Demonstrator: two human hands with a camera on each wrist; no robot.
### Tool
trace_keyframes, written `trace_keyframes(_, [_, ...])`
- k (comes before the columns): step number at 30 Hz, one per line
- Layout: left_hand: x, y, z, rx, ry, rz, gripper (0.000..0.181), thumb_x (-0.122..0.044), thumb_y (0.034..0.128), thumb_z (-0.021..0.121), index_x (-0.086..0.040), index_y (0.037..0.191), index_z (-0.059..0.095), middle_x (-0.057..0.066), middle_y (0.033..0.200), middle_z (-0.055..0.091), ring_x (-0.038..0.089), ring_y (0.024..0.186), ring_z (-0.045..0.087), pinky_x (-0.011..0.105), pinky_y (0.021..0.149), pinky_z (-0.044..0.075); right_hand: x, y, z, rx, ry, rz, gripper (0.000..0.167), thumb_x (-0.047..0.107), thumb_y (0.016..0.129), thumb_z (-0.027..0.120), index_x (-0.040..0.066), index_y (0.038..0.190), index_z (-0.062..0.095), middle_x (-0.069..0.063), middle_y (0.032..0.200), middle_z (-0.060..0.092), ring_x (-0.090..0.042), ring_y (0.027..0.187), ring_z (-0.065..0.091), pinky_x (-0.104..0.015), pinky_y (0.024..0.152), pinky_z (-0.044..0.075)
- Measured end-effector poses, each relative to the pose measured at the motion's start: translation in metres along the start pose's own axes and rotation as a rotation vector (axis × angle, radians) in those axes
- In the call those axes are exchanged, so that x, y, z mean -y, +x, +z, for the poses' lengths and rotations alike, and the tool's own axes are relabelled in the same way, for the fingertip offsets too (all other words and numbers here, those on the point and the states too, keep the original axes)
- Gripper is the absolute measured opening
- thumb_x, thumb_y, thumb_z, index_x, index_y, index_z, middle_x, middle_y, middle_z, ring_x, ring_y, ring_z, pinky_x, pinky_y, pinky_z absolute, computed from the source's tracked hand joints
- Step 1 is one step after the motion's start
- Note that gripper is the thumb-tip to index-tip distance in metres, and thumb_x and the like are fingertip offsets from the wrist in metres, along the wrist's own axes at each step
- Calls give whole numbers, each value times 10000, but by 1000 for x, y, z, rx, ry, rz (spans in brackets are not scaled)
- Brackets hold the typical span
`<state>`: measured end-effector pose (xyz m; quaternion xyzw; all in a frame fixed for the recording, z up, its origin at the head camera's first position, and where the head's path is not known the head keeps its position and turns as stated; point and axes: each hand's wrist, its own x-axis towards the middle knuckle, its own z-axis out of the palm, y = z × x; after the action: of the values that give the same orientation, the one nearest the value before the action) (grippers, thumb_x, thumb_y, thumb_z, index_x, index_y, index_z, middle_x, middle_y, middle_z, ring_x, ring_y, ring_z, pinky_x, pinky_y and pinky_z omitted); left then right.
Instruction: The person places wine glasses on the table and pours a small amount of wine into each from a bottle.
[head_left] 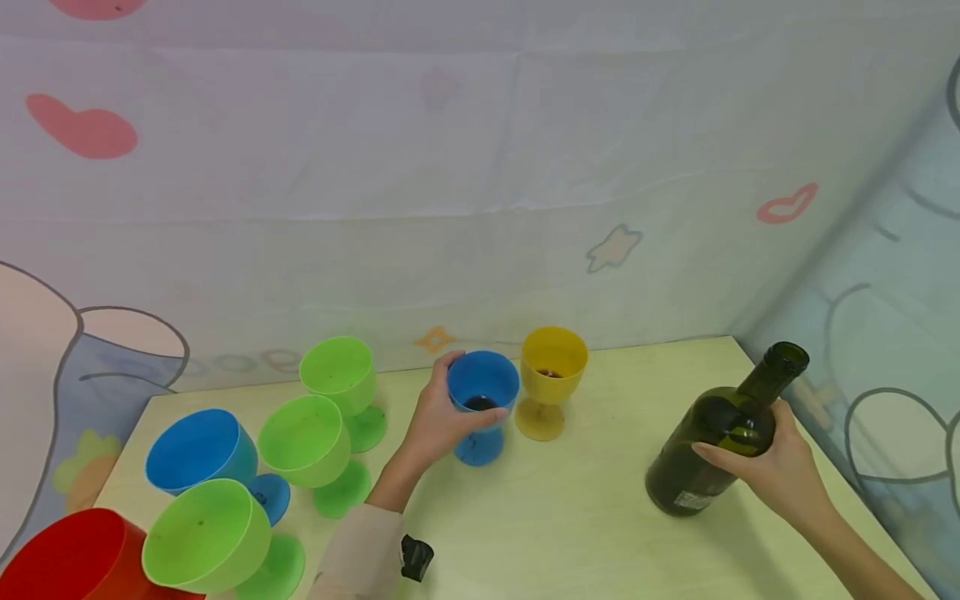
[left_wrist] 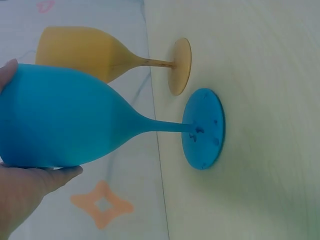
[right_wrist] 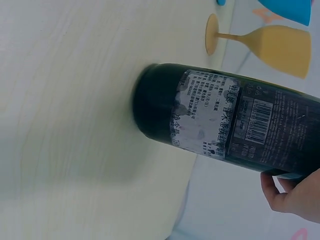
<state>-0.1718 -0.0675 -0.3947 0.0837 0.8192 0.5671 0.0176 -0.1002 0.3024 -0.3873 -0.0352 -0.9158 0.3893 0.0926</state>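
My left hand [head_left: 442,417] holds a blue goblet [head_left: 483,373] by its bowl, thumb on the near side and fingers on the far side. Some dark liquid [head_left: 478,403] lies in the bottom of that goblet, and its foot [left_wrist: 204,129] is at the tabletop. Just right of it stands a yellow goblet [head_left: 558,354], also with a little dark liquid. Over at the right, my right hand [head_left: 787,475] grips a dark green wine bottle [head_left: 686,467] around its upper body. The bottle's mouth is uncapped; labels [right_wrist: 205,115] show in the right wrist view. Whether its base touches the table cannot be told.
On the left of the pale table [head_left: 570,517] stand several green goblets [head_left: 303,442], another blue goblet [head_left: 198,454] and a red one [head_left: 71,554], close together. A printed cloth [head_left: 450,167] hangs behind the table. A black object [head_left: 416,558] sits at my left sleeve.
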Motion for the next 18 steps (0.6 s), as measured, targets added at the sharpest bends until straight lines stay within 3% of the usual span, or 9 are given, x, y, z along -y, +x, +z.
trace_keyframes(18, [1, 21, 5, -3, -16, -8, 917, -297, 717, 779, -109, 1417, 217, 168, 1370, 363, 366, 1213, 371, 548, 929, 360, -4, -3, 0, -8, -6, 2, 782, 227, 744, 759, -49, 1272, 253, -242, 1111, 452, -401, 940, 507, -215, 587, 414])
